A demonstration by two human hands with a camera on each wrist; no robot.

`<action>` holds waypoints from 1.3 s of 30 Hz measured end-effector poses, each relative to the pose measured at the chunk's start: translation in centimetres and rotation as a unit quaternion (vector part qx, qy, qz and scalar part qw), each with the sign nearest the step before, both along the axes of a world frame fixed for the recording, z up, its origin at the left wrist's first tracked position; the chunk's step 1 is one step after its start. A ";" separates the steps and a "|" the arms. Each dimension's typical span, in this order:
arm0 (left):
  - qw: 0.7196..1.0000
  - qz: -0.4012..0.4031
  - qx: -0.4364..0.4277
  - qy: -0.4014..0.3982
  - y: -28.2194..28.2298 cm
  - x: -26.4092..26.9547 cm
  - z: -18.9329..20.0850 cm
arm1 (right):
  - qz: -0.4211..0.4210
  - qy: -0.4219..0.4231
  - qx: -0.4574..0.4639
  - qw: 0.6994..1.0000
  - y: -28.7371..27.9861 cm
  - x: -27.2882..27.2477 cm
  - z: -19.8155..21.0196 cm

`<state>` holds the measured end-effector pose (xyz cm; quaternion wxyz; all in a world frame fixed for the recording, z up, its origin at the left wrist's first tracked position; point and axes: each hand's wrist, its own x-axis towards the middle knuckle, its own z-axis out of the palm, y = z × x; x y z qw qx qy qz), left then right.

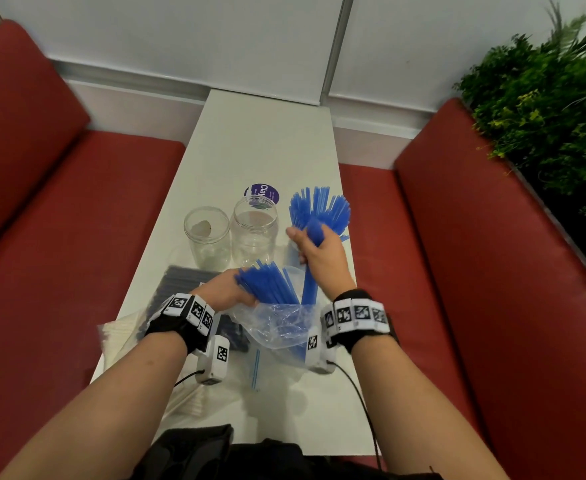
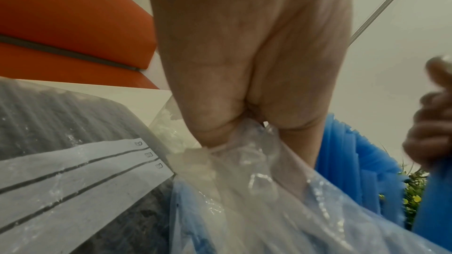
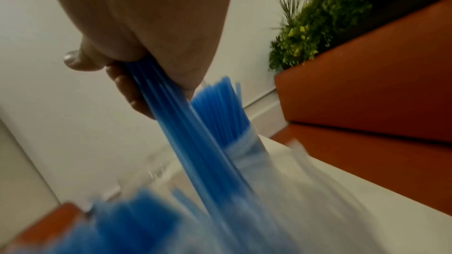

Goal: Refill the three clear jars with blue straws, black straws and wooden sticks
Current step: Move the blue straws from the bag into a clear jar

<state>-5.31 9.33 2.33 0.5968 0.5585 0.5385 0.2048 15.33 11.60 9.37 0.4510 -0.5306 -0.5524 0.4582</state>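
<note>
The right hand (image 1: pixel 319 256) clenches a bunch of blue straws (image 1: pixel 319 211), its tops fanning out beyond the knuckles, its lower ends near the bag's mouth. The left hand (image 1: pixel 227 291) grips the bag (image 1: pixel 281 327) by its bunched plastic, apparently to steady it so the bunch slides free; more blue straws stick out of it between the two hands. Two jars (image 1: pixel 230 235) stand just beyond the left hand, holding no straws; a third cannot be made out. A pack of black straws (image 1: pixel 180 282) lies under the left wrist, untouched.
</note>
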 end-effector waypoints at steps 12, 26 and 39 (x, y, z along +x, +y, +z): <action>0.999 -0.006 0.015 0.028 0.1 -0.1 0.0 | -0.134 0.152 0.264 0.943 9.6 2.4 16.5; 0.999 -0.011 0.002 0.046 0.0 -0.4 -0.4 | -0.162 0.058 0.098 0.980 10.8 2.5 4.9; 0.999 -0.006 -0.010 0.047 0.3 0.1 0.2 | -0.061 -0.279 0.223 0.932 11.8 2.4 5.2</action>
